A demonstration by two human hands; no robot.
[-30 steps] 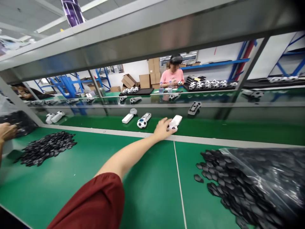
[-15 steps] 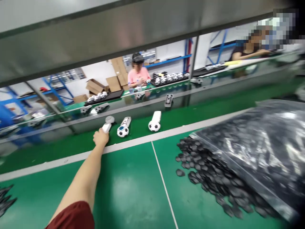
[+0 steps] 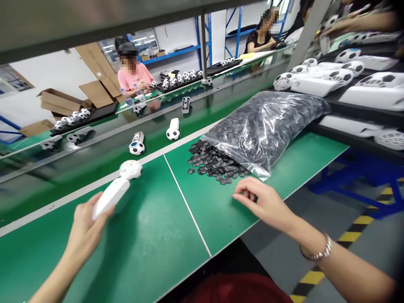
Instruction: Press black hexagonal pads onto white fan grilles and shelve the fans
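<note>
My left hand (image 3: 85, 223) is closed round the handle of a white handheld device with a round head (image 3: 114, 194), held tilted above the green table (image 3: 158, 219). No black patches show on this head. My right hand (image 3: 265, 204) hovers over the table near its front edge, fingers curled toward the thumb; whatever may be inside them I cannot make out. Just beyond it lies a pile of small black flat pieces (image 3: 217, 164), spilling from the mouth of a clear plastic bag (image 3: 268, 122) full of them.
Two devices with football-patterned heads, one white-backed (image 3: 173, 129) and one with its inside showing (image 3: 136, 143), lie on the green belt (image 3: 151, 147). Black trays of white devices (image 3: 375, 90) are stacked at the right. Co-workers, one in a pink shirt (image 3: 134, 78), sit across the line.
My left hand has drawn the white device back from the belt toward me. My right hand has come into view, and the view has swung to the right.
</note>
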